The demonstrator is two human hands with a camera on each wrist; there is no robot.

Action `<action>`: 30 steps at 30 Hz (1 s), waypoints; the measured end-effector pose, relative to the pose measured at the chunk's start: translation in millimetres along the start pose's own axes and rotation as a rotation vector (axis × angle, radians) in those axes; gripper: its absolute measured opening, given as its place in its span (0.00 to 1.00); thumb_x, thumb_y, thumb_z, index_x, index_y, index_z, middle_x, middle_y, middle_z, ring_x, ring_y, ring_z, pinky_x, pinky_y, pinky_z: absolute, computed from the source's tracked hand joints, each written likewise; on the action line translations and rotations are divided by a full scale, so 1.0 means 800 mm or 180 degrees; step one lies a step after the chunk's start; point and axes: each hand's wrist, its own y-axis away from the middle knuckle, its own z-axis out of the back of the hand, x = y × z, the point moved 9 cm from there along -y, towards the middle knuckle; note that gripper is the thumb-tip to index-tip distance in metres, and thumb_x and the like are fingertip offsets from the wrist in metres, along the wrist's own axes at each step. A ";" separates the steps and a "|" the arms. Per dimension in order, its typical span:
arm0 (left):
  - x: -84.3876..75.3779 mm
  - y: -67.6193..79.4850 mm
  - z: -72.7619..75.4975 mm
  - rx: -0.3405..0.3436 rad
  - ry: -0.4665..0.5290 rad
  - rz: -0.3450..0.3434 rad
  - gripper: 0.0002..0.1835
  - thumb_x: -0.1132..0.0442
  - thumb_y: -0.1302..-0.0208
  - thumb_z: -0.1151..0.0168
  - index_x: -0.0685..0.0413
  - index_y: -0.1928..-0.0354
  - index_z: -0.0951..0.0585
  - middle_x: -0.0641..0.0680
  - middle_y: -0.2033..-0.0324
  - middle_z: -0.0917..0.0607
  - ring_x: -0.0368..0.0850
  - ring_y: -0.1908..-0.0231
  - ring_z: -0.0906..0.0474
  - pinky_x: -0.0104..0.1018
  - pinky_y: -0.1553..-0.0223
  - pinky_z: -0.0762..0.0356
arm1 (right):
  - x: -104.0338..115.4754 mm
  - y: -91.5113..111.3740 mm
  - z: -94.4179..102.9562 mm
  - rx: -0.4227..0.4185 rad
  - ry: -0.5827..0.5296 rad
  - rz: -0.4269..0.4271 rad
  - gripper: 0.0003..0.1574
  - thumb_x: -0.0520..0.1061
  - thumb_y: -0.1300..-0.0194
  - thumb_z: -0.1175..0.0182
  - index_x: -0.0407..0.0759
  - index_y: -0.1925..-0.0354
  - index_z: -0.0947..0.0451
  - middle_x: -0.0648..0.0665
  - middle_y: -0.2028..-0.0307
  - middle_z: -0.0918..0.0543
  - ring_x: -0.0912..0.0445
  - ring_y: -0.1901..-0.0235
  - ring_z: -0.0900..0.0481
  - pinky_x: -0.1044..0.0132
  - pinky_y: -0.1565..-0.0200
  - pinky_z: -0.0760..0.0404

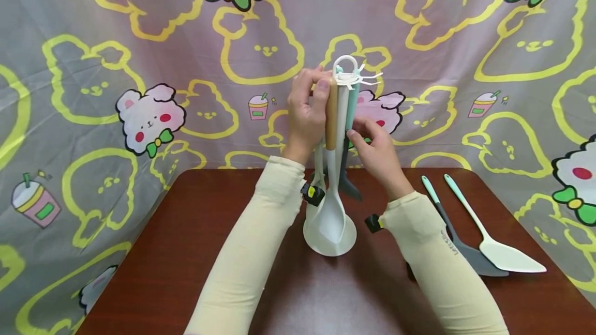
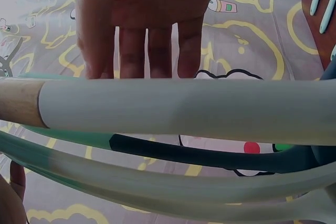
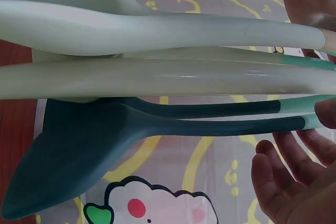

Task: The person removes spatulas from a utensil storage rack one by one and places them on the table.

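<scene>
In the head view, a white utensil stand with a loop and hooks on top [image 1: 346, 77] rises from a round base [image 1: 330, 249], with several kitchen tools hanging around it. High on the left side, my left hand [image 1: 306, 107] pinches the top of a white utensil's wooden handle [image 1: 331, 118]; its wide end overlaps others. Opposite, my right hand [image 1: 376, 151] pinches a dark grey spatula [image 3: 84, 156] by its teal handle, thumb in front and fingers behind in the right wrist view. A second dark, teal-handled tool hangs close beside it. A pale handle [image 3: 184, 80] passes in front.
On the brown table [image 1: 186, 262], to the right, lie a dark grey spatula [image 1: 479, 260] and a cream spatula [image 1: 512, 257], both with teal handles. Patterned cloth [image 1: 261, 133] hangs behind the table and along the sides.
</scene>
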 end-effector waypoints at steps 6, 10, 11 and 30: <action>0.001 0.000 -0.002 0.0009 0.0005 -0.0016 0.11 0.65 0.33 0.51 0.67 0.65 0.23 0.66 0.65 0.18 0.61 0.54 0.23 0.36 0.30 0.32 | -0.001 0.000 0.001 -0.0012 0.0028 0.0037 0.18 0.43 0.28 0.45 0.36 0.45 0.21 0.35 0.53 0.15 0.64 0.61 0.24 0.77 0.58 0.25; 0.000 -0.001 0.000 -0.0005 -0.0029 -0.0031 0.12 0.64 0.32 0.52 0.67 0.65 0.22 0.66 0.65 0.18 0.61 0.54 0.22 0.34 0.31 0.32 | -0.004 0.001 0.000 0.0014 0.0024 0.0026 0.18 0.45 0.28 0.45 0.37 0.46 0.20 0.35 0.56 0.16 0.65 0.63 0.24 0.77 0.60 0.24; -0.001 -0.001 0.000 -0.0009 -0.0036 -0.0031 0.12 0.64 0.32 0.52 0.67 0.65 0.22 0.65 0.65 0.18 0.60 0.54 0.22 0.34 0.31 0.32 | -0.005 0.001 0.000 0.0014 0.0021 0.0030 0.18 0.45 0.28 0.45 0.37 0.46 0.20 0.35 0.57 0.16 0.64 0.63 0.23 0.77 0.60 0.24; 0.002 0.002 0.001 -0.0013 -0.0020 0.0023 0.13 0.63 0.32 0.51 0.67 0.67 0.23 0.66 0.64 0.17 0.60 0.53 0.23 0.34 0.30 0.33 | -0.017 0.004 0.000 0.0035 -0.0188 0.0007 0.17 0.45 0.27 0.44 0.36 0.48 0.20 0.39 0.62 0.15 0.61 0.65 0.17 0.76 0.63 0.18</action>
